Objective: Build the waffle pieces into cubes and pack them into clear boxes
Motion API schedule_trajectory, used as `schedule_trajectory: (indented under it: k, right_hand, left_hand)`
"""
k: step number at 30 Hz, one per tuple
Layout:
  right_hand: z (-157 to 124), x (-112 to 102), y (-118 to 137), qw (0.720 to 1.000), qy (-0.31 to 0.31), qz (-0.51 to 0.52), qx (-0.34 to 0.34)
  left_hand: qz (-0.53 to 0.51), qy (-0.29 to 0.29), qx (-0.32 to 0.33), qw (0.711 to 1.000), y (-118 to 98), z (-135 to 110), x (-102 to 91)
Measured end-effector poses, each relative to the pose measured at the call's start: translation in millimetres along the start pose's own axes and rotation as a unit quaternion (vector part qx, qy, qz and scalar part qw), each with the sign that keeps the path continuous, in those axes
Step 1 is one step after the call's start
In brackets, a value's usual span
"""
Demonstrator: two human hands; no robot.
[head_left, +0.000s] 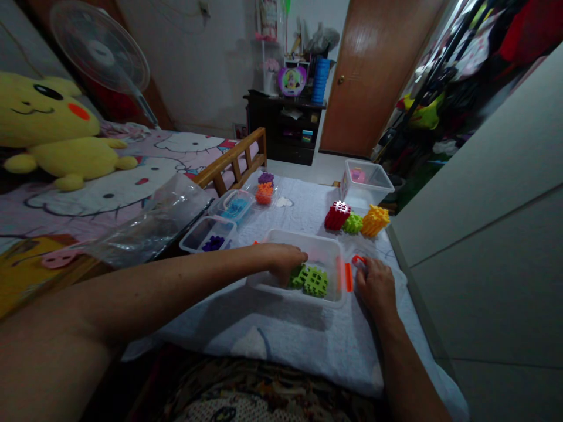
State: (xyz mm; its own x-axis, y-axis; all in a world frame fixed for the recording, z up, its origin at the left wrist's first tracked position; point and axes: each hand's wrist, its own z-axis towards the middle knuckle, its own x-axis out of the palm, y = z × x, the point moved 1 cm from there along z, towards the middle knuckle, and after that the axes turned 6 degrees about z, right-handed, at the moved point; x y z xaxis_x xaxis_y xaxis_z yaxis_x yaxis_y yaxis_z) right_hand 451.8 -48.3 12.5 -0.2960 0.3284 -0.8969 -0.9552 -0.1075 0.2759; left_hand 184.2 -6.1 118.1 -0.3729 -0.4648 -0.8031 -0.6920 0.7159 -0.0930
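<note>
A clear plastic bin (pixel 325 243) stands in front of me with green interlocking pieces (pixel 315 282) on its floor. My left hand (pixel 285 262) reaches over the left side into this bin, its curled fingers at the edge of the green pieces; the fingertips are partly hidden. Outside the bin's right wall, my right hand (pixel 378 287) rests low over the cloth. Its fingers bend around a small orange-red curved piece (pixel 358 259). Between that hand and the bin, an orange-red clip (pixel 349 276) sits on the wall.
Dark red (pixel 338 217), lime green (pixel 352 223) and yellow (pixel 375 221) block stacks stand behind on the right, before a clear box (pixel 368 183). Left are small containers with purple (pixel 214 243) and blue pieces (pixel 236 207), plus an orange stack (pixel 264 193). A white cabinet (pixel 492 234) borders the right.
</note>
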Motion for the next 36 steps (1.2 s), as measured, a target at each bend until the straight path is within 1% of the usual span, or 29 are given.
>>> schedule_trajectory:
  k: [3, 6, 9, 13, 16, 19, 22, 25, 29, 31, 36]
  right_hand:
    - [0, 0, 1, 1.000, 0.002, -0.002, 0.003]
    - [0, 0, 1, 1.000, -0.003, -0.003, 0.007]
    - [0, 0, 0, 1.000, -0.005, 0.000, 0.005]
    - [0, 0, 0, 1.000, 0.000, 0.002, -0.001]
    - [0, 0, 0, 1.000, -0.001, -0.001, -0.001]
    - [0, -1, 1, 1.000, -0.002, 0.000, -0.002]
    - [0, -1, 1, 1.000, 0.002, 0.000, -0.001]
    - [0, 0, 0, 1.000, 0.003, 0.000, 0.000]
    - [1, 0, 0, 1.000, 0.001, -0.002, -0.004]
    - [1, 0, 0, 1.000, 0.001, -0.005, -0.005]
    - [0, 1, -2, 1.000, -0.002, -0.002, -0.009]
  left_hand:
    - [-0.001, 0.021, -0.016, 1.000, 4, -4, -10.5]
    - [0.007, 0.033, -0.017, 0.999, 4, -7, -14.1]
    - [0.023, 0.026, -0.008, 0.999, -2, -7, -9.2]
    - [0.037, -0.020, -0.001, 0.999, -8, -2, 2.3]
    - [0.042, -0.024, -0.002, 0.999, -9, 1, 6.5]
    - [0.037, -0.002, 0.001, 0.999, -8, 0, 4.8]
    - [0.027, 0.031, 0.019, 0.999, -6, -2, 0.5]
    - [0.020, 0.074, 0.039, 0.996, -4, -5, -3.9]
    - [-0.011, 0.135, 0.050, 0.990, -3, -8, -8.3]
    - [-0.020, 0.144, 0.054, 0.988, -2, -8, -9.0]
    - [-0.026, 0.131, 0.044, 0.990, 1, -6, -8.5]
